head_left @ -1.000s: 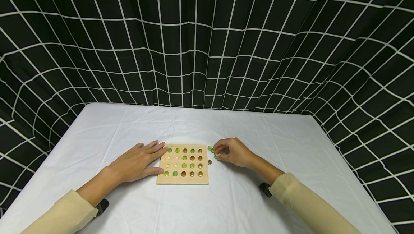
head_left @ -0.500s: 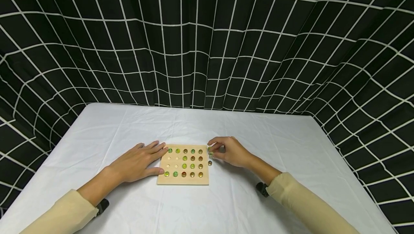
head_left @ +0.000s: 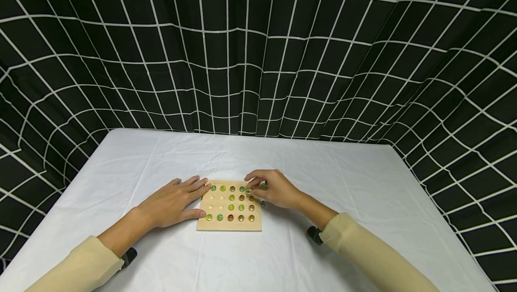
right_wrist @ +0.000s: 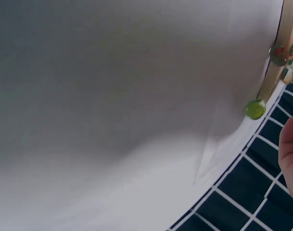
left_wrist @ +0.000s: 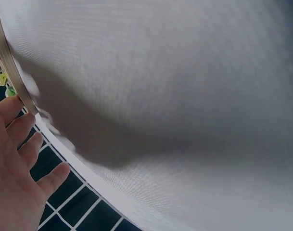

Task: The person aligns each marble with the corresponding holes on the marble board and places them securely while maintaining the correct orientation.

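A light wooden board [head_left: 229, 226] with rows of small hollows lies on the table, and glass marbles fill most of them. My left hand [head_left: 171, 202] rests flat along its left edge, fingers spread, thumb near the lower corner. My right hand [head_left: 276, 189] pinches a green marble [head_left: 248, 191] between thumb and fingertips, over the board's upper right corner. Bare hollows [head_left: 216, 202] show in the two middle rows on the left. In the right wrist view, a green marble [right_wrist: 255, 109] and a brownish marble [right_wrist: 279, 55] lie beside the board's edge.
A white cloth [head_left: 161, 256] covers the table. Behind and to both sides hangs a black curtain [head_left: 242, 50] with a white grid. The right hand partly hides the loose marbles on the cloth in the head view.
My right hand has taken a green marble from the cloth right of the board and moved left with it, over the board's corner. My left hand has stayed still.
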Tool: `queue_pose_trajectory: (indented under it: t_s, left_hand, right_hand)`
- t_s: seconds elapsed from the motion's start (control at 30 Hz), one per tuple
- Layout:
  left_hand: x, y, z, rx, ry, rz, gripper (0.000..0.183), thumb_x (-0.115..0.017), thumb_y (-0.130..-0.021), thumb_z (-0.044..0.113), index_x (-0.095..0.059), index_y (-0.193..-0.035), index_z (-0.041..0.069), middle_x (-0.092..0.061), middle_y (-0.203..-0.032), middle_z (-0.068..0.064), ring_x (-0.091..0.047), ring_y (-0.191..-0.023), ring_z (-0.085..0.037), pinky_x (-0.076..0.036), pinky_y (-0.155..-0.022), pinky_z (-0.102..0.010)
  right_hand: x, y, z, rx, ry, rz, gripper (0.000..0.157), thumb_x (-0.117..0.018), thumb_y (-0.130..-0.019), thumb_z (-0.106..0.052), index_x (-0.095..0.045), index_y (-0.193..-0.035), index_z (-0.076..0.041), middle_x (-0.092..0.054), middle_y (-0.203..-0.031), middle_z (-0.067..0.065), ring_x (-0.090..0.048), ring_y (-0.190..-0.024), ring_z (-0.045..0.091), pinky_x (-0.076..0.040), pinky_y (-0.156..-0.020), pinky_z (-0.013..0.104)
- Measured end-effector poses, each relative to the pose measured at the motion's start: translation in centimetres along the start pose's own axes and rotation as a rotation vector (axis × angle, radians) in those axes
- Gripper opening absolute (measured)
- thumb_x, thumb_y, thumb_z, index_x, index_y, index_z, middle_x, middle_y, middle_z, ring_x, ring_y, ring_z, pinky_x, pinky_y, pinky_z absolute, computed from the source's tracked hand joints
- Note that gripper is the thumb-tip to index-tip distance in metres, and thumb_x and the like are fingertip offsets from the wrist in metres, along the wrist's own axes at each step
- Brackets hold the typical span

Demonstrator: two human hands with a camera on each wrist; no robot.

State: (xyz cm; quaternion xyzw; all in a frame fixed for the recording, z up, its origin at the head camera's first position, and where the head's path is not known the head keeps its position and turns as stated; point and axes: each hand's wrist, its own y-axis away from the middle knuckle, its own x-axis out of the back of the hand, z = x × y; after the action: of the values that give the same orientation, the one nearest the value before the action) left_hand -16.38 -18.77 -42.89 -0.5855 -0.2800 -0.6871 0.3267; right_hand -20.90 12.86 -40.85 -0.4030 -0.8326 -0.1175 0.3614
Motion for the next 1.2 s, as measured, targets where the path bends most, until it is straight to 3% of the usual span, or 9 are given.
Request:
queue_pose_trajectory:
  t_s: [0.37, 0.6, 0.7, 0.93, 1.2]
  left_hand:
    - [-0.1, -0.1, 0.0, 0.004, 0.002, -0.014, 0.076, -0.047, -0.097, 0.063, -0.037, -0.155, 0.016, -0.037, -0.158, -0.007, -0.032, -0.146, -0.032, -0.033, -0.109, -0.061]
    - [-0.1, -0.1, -0.1, 0.0, 0.005, -0.007, 0.075, -0.047, -0.097, 0.063, -0.038, -0.155, 0.015, -0.037, -0.158, -0.007, -0.033, -0.145, -0.032, -0.033, -0.108, -0.061]
    - [-0.1, 0.0, -0.1, 0.0, 0.004, -0.007, 0.076, -0.046, -0.097, 0.064, -0.038, -0.155, 0.015, -0.037, -0.158, -0.008, -0.033, -0.145, -0.032, -0.034, -0.108, -0.06]
    - [0.0, 0.0, -0.2, -0.004, 0.004, -0.008, 0.077, -0.044, -0.097, 0.065, -0.039, -0.154, 0.014, -0.037, -0.158, -0.008, -0.033, -0.145, -0.033, -0.033, -0.108, -0.061]
    - [0.0, -0.1, -0.3, -0.004, 0.005, -0.011, 0.078, -0.045, -0.097, 0.066, -0.039, -0.154, 0.014, -0.037, -0.158, -0.008, -0.032, -0.145, -0.032, -0.034, -0.108, -0.059]
  right_hand:
    - [-1.1, -1.2, -0.9, -0.004, -0.028, -0.023, 0.029, -0.073, -0.088, 0.0, -0.068, -0.117, -0.001, -0.076, -0.099, 0.005, -0.067, -0.083, 0.012, -0.052, -0.068, 0.028]
    - [-1.9, -1.9, -1.5, -0.004, -0.067, -0.041, 0.029, -0.073, -0.088, 0.0, -0.067, -0.117, 0.001, -0.076, -0.101, 0.005, -0.071, -0.095, 0.015, -0.056, -0.087, 0.032]
    - [-2.1, -2.1, -1.8, 0.0, -0.059, -0.046, 0.03, -0.074, -0.088, 0.0, -0.067, -0.117, 0.0, -0.076, -0.102, 0.006, -0.071, -0.095, 0.016, -0.056, -0.087, 0.034]
    - [-2.9, -3.0, -2.3, 0.031, 0.022, -0.062, 0.029, -0.074, -0.09, -0.005, -0.067, -0.118, -0.005, -0.076, -0.101, -0.001, -0.07, -0.098, 0.013, -0.052, -0.092, 0.036]
    - [-3.8, -3.6, -2.8, 0.024, 0.132, -0.085, 0.027, -0.075, -0.09, -0.01, -0.069, -0.116, -0.009, -0.075, -0.099, -0.008, -0.066, -0.099, 0.006, -0.05, -0.09, 0.027]
